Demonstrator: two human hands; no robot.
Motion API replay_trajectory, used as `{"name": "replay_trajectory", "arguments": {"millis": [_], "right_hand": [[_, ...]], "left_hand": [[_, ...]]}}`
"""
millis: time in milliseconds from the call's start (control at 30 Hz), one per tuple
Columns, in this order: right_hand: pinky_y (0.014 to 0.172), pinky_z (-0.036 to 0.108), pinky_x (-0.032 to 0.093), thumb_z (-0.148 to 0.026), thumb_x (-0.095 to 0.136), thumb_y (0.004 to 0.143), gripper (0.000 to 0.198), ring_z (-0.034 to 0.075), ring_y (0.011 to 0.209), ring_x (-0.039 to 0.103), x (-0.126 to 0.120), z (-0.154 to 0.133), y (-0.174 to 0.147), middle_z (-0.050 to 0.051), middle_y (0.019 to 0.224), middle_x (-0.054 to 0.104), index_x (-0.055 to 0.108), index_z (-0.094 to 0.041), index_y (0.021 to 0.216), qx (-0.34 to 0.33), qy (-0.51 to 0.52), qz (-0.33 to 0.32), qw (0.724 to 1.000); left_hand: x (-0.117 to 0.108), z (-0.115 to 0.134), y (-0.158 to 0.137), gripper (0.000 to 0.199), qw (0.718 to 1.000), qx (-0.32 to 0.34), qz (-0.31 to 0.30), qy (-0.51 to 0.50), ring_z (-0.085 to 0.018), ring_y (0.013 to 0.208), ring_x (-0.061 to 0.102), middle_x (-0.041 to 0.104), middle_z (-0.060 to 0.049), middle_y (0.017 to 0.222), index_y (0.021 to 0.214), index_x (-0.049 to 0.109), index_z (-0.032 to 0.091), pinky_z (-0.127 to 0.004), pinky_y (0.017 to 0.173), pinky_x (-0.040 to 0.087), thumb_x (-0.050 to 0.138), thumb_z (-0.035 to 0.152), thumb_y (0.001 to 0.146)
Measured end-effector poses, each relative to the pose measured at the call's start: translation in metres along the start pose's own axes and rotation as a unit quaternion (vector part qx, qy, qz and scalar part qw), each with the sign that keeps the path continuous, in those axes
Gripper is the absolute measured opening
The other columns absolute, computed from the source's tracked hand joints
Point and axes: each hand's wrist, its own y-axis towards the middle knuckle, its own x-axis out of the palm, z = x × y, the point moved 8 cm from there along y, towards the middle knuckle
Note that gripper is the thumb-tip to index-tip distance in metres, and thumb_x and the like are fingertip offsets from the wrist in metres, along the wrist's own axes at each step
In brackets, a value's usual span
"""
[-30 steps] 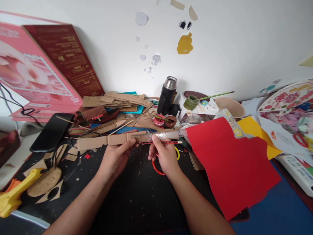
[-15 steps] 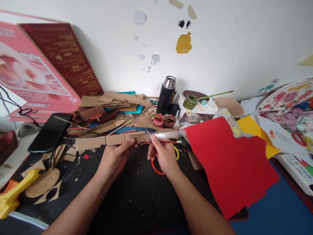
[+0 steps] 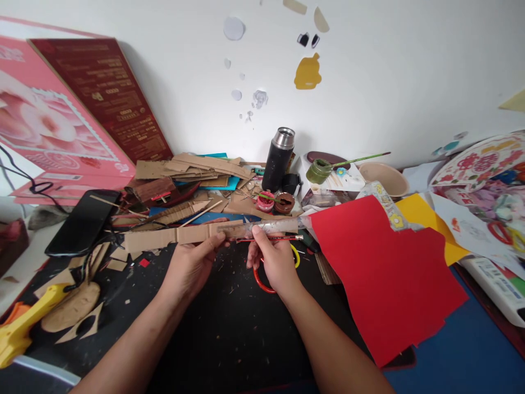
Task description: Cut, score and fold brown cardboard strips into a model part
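A long strip of brown cardboard (image 3: 153, 239) is held level above the black work surface, a shiny clear strip that looks like a ruler (image 3: 281, 225) lying along its right part. My left hand (image 3: 192, 265) pinches the cardboard near its middle, thumb on top. Further right, my right hand (image 3: 279, 265) is closed on the cardboard and the clear strip, its thumb pressing on the latter. A thin red-and-black pencil (image 3: 289, 238) crosses at that hand; whether its fingers grip it is unclear. Behind the right hand, scissors show a red handle loop (image 3: 262, 283) and some yellow.
Red paper (image 3: 394, 273) spreads at right. A yellow glue gun (image 3: 33, 320), phone (image 3: 82, 221) and cardboard scraps lie at left. Toward the wall stand an uncapped black flask (image 3: 278, 164), small paint pots (image 3: 284, 202), a green jar (image 3: 319, 172) and a cardboard pile (image 3: 192, 167).
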Motion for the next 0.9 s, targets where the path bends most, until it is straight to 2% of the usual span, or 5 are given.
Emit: {"name": "replay_trajectory", "arguments": {"millis": [233,533,700,900], "right_hand": [[0.035,0.018,0.038,-0.077,0.076,0.085,0.062,0.011,0.038,0.059,0.0010,-0.0002,-0.0001,-0.002,0.049,0.060,0.062,-0.019,0.067,-0.003,0.001,-0.006,1.000],[0.035,0.018,0.038,-0.078,0.077,0.084,0.060,0.012,0.038,0.060,0.0028,-0.0005,0.0000,-0.003,0.051,0.062,0.067,-0.019,0.079,0.002,0.002,-0.014,1.000],[0.036,0.018,0.040,-0.081,0.075,0.084,0.064,0.012,0.039,0.060,0.0061,0.0021,-0.0008,-0.002,0.050,0.062,0.066,-0.019,0.071,0.008,-0.013,-0.036,0.999],[0.036,0.018,0.039,-0.081,0.074,0.085,0.065,0.012,0.039,0.059,0.0058,0.0032,0.0000,-0.001,0.049,0.060,0.064,-0.019,0.067,0.009,-0.021,-0.034,0.999]], "left_hand": [[0.0004,0.0023,-0.0016,0.037,1.000,0.004,0.012,0.004,-0.018,0.078,0.072,0.082,-0.006,0.088,0.091,0.084,0.015,-0.028,0.073,0.060,0.102,0.024,0.060],[-0.0032,-0.0001,-0.0006,0.039,1.000,0.003,0.022,-0.010,-0.017,0.078,0.072,0.083,-0.007,0.093,0.094,0.086,0.014,-0.024,0.070,0.059,0.102,0.022,0.060],[-0.0028,-0.0027,-0.0002,0.034,0.999,-0.013,0.023,-0.019,-0.020,0.081,0.074,0.083,-0.008,0.093,0.090,0.086,0.015,-0.027,0.070,0.059,0.100,0.021,0.060],[-0.0021,-0.0017,-0.0003,0.035,1.000,-0.014,0.021,-0.015,-0.017,0.081,0.072,0.083,-0.006,0.091,0.089,0.086,0.015,-0.025,0.069,0.057,0.101,0.022,0.059]]}}
